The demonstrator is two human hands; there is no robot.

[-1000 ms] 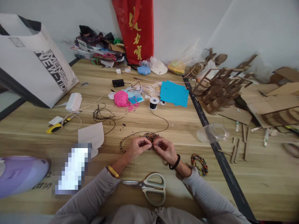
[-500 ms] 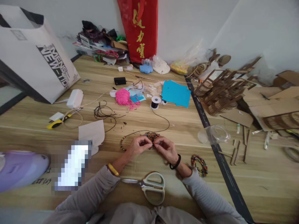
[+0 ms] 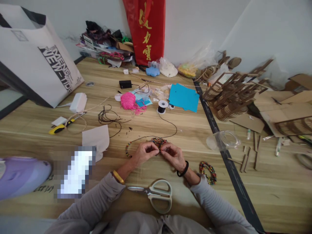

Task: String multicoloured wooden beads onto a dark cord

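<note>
My left hand [image 3: 144, 153] is closed in a pinch, its fingertips meeting those of my right hand [image 3: 175, 156], which pinches what looks like a small reddish bead. A beaded cord [image 3: 127, 150], strung with multicoloured beads, curves under my left hand; its end at the fingertips is too small to make out clearly. Just beyond the fingers lies a pile of loose wooden beads [image 3: 158, 141]. Black cord runs from the strung beads to a white spool [image 3: 162, 106]. Scissors [image 3: 156, 194] lie near my body, and a finished-looking coil of beads [image 3: 208, 173] rests right of my right wrist.
Pink yarn [image 3: 128, 100], blue sheets [image 3: 184, 97] and tangled black cord [image 3: 107, 117] lie farther back. At left are a yellow utility knife [image 3: 57, 129], a blurred-out phone [image 3: 76, 172] and a white bag [image 3: 36, 58]. Brown wooden models [image 3: 231, 94] and cardboard stand at right.
Almost nothing differs. Both hands stay pinched together over the bead pile, with only a very slight shift of the right fingers.
</note>
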